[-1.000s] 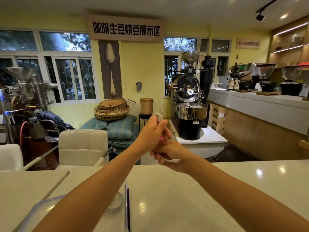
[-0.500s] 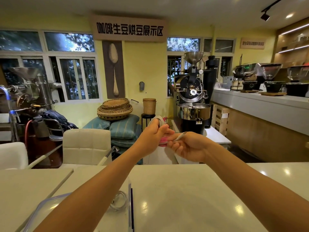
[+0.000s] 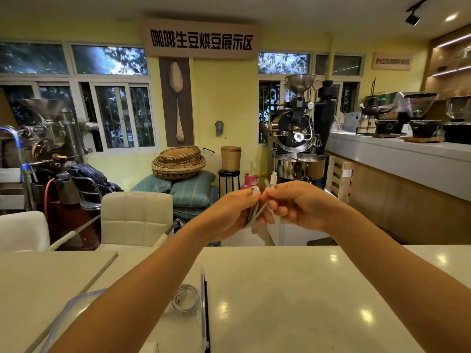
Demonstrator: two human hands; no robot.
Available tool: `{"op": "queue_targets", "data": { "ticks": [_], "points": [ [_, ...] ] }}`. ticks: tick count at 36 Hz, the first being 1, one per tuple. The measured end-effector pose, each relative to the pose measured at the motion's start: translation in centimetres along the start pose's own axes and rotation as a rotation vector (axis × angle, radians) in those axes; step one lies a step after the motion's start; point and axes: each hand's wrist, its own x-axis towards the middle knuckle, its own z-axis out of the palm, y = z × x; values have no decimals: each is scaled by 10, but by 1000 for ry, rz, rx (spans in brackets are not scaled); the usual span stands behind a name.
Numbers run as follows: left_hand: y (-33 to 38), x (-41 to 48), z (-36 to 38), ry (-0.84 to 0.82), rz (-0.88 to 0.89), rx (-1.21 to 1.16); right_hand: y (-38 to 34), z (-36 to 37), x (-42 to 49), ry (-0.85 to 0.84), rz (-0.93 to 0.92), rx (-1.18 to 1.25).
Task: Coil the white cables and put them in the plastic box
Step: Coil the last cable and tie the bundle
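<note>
The white cable [image 3: 256, 212] was held up in the air between the person's two hands, above the far edge of the white table [image 3: 293, 289]. It was gathered into several loops, and its strands ran down between the fingers. One end with a small white plug [image 3: 273, 178] stood up above the knuckles of the right hand [image 3: 295, 206].

The left hand [image 3: 229, 212] was closed around the bundle of loops, with the thumb pressed on the top of it. The right hand pinched the free end of the cable, just beside the left hand, so the two hands were almost touching. Both forearms were stretched forward over the table.

Lower, near the person's body, the clear plastic box [image 3: 204, 309] with a blue rim stood on the table, partly hidden under the left forearm. Inside it a second white cable [image 3: 184, 298] lay already coiled in a loose ring.

Behind the table were two cream padded chairs [image 3: 136, 217]. Further back, a stack of woven baskets [image 3: 178, 161] rested on striped blue cushions [image 3: 191, 189] against the yellow wall. A black coffee roaster [image 3: 298, 133] with a metal funnel stood to the right of them, and a long grey counter [image 3: 397, 154] carried several grinders on the right side of the room.
</note>
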Motion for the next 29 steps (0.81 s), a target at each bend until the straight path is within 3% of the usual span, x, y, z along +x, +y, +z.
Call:
{"op": "queue_targets", "data": {
  "ticks": [7,15,18,24,29],
  "points": [
    [6,-3,-7,-182,25,-124,3,-1,4,118,-155,-112],
    [5,-4,-9,-295,30,-271,10,-2,5,-85,-217,39],
    [3,-3,-12,-341,35,-323,13,1,5,-74,-212,54],
    [3,-4,-7,-167,36,-305,12,1,7,117,-247,-29],
    [6,0,0,-90,-20,-422,17,-1,14,215,-301,-68]
  ]
}}
